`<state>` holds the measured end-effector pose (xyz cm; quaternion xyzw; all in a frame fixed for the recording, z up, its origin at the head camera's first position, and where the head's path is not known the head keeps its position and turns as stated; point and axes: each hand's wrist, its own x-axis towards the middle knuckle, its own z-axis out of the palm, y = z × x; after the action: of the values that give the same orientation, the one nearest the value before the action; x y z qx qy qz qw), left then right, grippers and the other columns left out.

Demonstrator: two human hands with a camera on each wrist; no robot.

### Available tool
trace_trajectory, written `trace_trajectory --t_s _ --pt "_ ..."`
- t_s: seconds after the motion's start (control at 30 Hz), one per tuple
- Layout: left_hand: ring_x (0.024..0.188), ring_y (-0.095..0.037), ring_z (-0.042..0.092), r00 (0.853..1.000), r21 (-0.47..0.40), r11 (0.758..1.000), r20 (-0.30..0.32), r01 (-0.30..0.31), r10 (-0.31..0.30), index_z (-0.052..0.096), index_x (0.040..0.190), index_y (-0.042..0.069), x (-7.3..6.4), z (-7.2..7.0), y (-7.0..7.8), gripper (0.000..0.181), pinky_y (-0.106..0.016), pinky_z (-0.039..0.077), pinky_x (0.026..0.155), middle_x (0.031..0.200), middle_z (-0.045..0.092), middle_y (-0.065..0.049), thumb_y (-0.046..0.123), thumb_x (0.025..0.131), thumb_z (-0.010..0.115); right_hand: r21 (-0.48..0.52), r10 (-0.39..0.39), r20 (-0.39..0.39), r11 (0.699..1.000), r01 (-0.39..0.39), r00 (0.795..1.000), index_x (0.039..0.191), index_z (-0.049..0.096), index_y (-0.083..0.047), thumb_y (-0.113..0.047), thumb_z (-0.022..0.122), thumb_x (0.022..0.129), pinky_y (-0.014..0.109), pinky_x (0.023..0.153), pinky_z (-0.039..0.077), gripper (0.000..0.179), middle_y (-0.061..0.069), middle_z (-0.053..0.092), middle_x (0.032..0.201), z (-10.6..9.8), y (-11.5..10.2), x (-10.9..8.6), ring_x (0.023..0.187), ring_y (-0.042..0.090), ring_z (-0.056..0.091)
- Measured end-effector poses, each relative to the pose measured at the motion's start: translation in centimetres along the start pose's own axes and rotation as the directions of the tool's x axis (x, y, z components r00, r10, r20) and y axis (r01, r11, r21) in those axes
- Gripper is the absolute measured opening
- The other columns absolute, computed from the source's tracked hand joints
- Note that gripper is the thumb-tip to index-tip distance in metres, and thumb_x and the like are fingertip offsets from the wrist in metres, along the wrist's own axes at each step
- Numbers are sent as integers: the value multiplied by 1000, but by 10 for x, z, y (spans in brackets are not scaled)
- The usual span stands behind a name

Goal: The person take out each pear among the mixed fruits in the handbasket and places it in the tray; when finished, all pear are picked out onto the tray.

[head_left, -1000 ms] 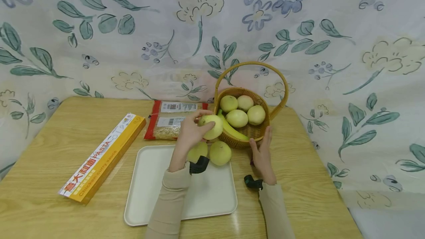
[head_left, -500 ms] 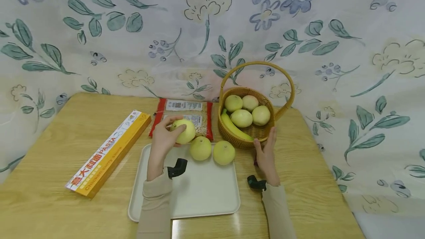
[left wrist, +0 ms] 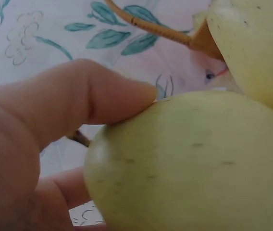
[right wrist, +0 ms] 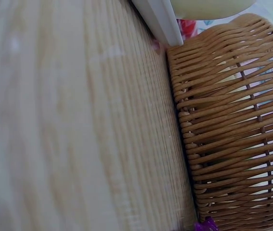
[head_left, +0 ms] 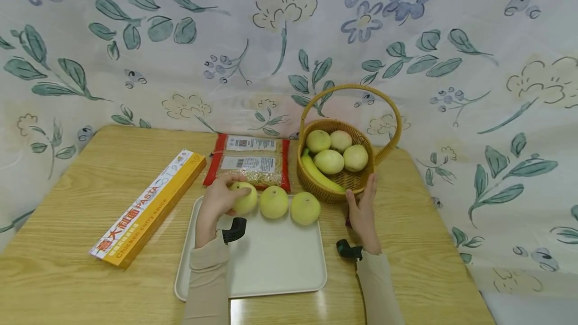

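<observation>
My left hand (head_left: 219,198) holds a round yellow-green pear (head_left: 245,199) at the upper left of the white tray (head_left: 275,270), thumb on top and fingers at its far side. In the left wrist view the thumb presses the pear (left wrist: 189,163) near its short brown stem (left wrist: 79,138). Two more pears, a middle one (head_left: 273,202) and a right one (head_left: 305,208), stand in line along the tray's far edge. My right hand (head_left: 362,214) rests its extended fingers and thumb against the near right side of a wicker basket (head_left: 322,195), whose weave (right wrist: 237,130) fills the right wrist view.
Inside the basket lie several pale round fruits (head_left: 328,161) and a banana (head_left: 318,174); its tall handle (head_left: 351,86) arches above. Red-edged grain packets (head_left: 253,164) lie behind the tray. A long pasta box (head_left: 151,209) lies to the left. Something purple (right wrist: 206,224) sits by the basket's base.
My left hand has carried the pear leftward from beside the basket and lowered it at the tray's far left, beside the other two. My right hand stays against the basket.
</observation>
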<state>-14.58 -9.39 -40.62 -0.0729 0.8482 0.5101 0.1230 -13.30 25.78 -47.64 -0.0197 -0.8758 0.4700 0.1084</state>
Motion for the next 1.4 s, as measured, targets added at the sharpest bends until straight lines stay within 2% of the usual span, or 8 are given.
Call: trace_trajectory --t_s 0.23,0.5,0.63,0.83,0.97,1.07,1.23,1.4 --pt "115 -36 58 993 9 994 -46 -113 113 60 127 5 1 3 1 40 -47 50 95 126 63 -21 18 90 64 7 -28 -28 1000 29 999 155 -13 -12 -31 42 104 65 116 10 78 8 -22 161 1 2 2 150 35 -11" --pt "120 -35 54 990 -113 984 -55 -139 133 55 135 12 -2 3 13 41 -42 50 93 130 58 -15 26 97 59 14 -47 -39 999 47 998 155 -11 -11 -32 43 103 68 114 11 78 11 -20 161 1 4 3 149 37 -11" --pt "114 -30 57 975 -227 951 -123 -212 188 57 132 9 -3 10 22 36 -28 50 83 128 60 -15 22 98 58 10 -37 -31 999 37 999 155 -11 -10 -31 43 103 67 115 12 78 12 -20 161 1 3 3 150 36 -11" --pt "107 -20 59 941 -383 860 -166 -338 295 58 128 4 3 26 41 32 -22 51 81 124 62 -17 13 97 58 1 -13 -18 1000 13 1000 155 -12 -12 -32 42 104 66 115 13 78 6 -22 161 2 3 2 150 34 -11" --pt "97 -10 63 913 -542 738 -184 -403 363 58 124 -2 11 41 54 29 -21 54 76 115 66 -13 7 96 57 1 -18 -15 1000 18 1000 155 -12 -11 -31 43 104 66 115 12 78 7 -22 161 3 6 2 150 35 -11" --pt "93 -4 64 891 -627 648 -186 -432 414 57 122 -7 17 53 65 28 -19 55 76 107 68 -1 4 96 56 13 -29 -17 999 29 999 155 -11 -9 -30 43 103 67 115 11 78 11 -21 161 4 6 1 149 37 -11" --pt "93 -3 65 858 -689 569 -152 -448 491 57 120 -7 29 72 84 27 -21 55 79 106 66 7 5 97 54 18 -37 -30 999 37 999 155 -10 -8 -30 43 103 68 114 11 78 14 -20 161 3 5 2 149 38 -11" --pt "92 -8 67 860 -729 528 -161 -435 485 57 121 -6 46 83 98 27 -39 56 88 107 68 -2 7 97 53 -4 -19 -8 1000 19 1000 155 -13 -11 -32 42 104 66 116 10 78 11 -21 161 1 4 3 149 36 -12"
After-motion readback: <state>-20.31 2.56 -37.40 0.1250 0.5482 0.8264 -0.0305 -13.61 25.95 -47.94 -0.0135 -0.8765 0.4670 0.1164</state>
